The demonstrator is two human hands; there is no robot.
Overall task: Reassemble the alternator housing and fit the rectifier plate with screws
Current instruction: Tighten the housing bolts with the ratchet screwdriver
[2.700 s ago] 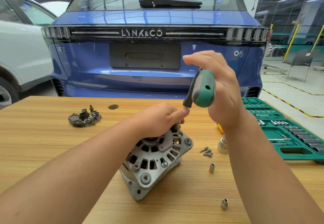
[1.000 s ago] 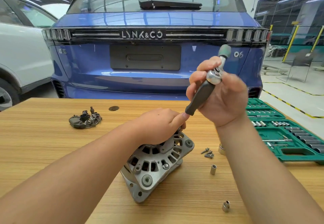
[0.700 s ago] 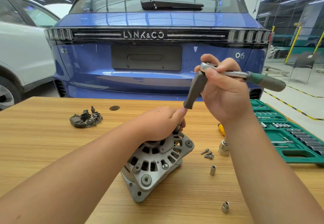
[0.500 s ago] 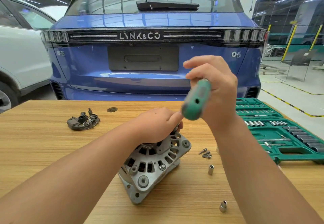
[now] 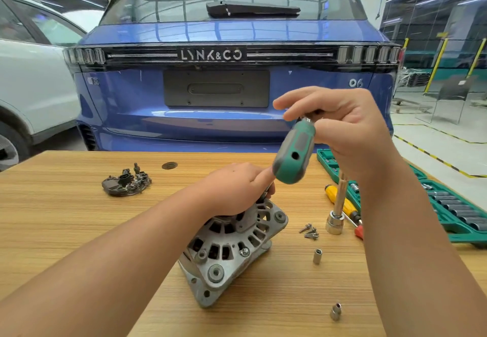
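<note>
The grey alternator housing (image 5: 229, 252) lies tilted on the wooden table (image 5: 66, 231). My left hand (image 5: 234, 189) rests on its top and grips something at the upper edge; what it pinches is hidden. My right hand (image 5: 345, 131) holds a ratchet wrench above it, and the wrench's green handle (image 5: 292, 155) points toward me. The dark rectifier plate (image 5: 126, 182) sits apart at the back left of the table. A small pile of screws (image 5: 308, 231) lies right of the housing.
An extension bar with a socket (image 5: 336, 218) stands right of the screws beside a yellow screwdriver (image 5: 342, 203). Two loose sockets (image 5: 317, 256) (image 5: 336, 311) lie nearer me. A green socket case (image 5: 453, 210) fills the right edge. A blue car (image 5: 216, 86) stands behind the table.
My right hand has kept swinging the ratchet handle round above the housing; it pointed right, then toward me. My left hand has stayed on the housing top.
</note>
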